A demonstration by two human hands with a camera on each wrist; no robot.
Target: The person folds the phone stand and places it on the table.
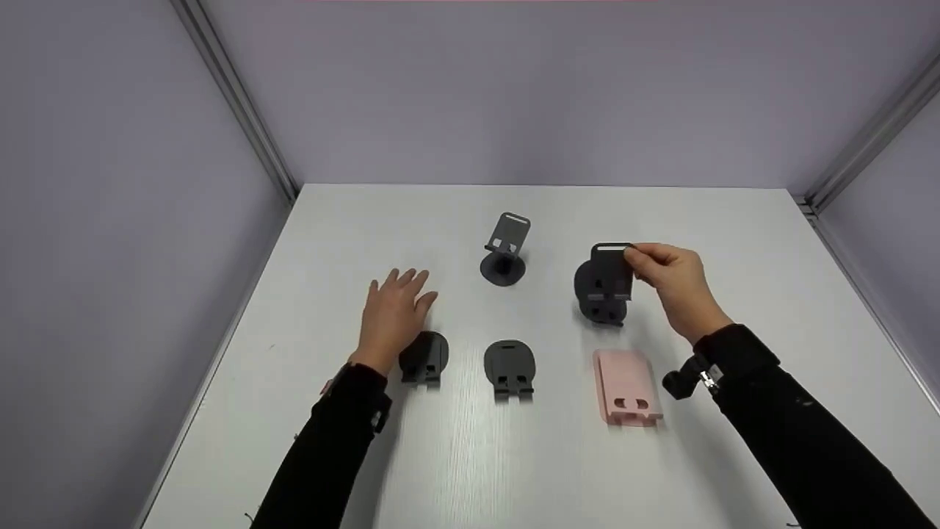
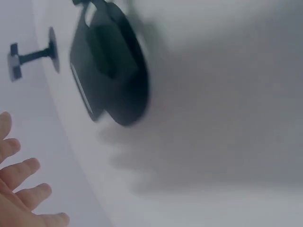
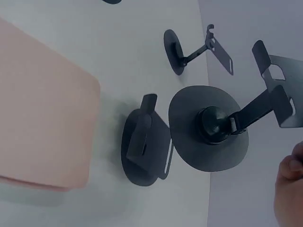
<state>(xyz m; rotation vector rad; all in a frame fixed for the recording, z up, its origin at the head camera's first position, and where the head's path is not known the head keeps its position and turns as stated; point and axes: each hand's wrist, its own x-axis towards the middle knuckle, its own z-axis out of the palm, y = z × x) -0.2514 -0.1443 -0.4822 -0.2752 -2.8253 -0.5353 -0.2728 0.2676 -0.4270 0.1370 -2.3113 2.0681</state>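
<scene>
There are five dark stands [image 1: 510, 364], one pink stand [image 1: 626, 382] (six stands altogether), one table [image 1: 455, 463] and two hands [image 1: 393, 319] [image 1: 675, 286].

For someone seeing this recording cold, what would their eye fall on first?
Probably the pink folded phone stand on the right half of the white table, the only stand that isn't dark. Next would likely come the dark unfolded phone stand, just beyond the pink one, its plate pinched near the top by the right hand. Farther back, near the table's middle, a second unfolded stand rises on its round base.
</scene>
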